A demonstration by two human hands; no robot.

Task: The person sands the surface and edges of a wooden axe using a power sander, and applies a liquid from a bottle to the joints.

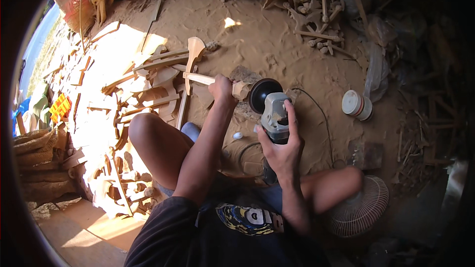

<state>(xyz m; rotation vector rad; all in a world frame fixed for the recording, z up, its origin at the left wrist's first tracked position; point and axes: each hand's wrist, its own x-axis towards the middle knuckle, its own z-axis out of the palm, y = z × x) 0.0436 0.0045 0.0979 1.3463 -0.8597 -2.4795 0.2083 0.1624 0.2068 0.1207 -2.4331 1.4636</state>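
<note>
My left hand (222,90) grips a pale carved wooden piece (203,78) and holds its end against the black disc (262,94) of a grey handheld sander (275,116). My right hand (282,146) is wrapped around the sander's body from behind. A black cable (321,118) runs from the tool across the sawdust floor. I sit on the ground with my left knee (146,128) raised and my right leg (336,183) folded to the side.
Cut wooden shapes (158,79) lie in a heap to the left. More carved pieces (297,0) are piled at the top. A white tub (357,105) stands to the right, a fan (361,207) at lower right, sacks (34,158) at far left.
</note>
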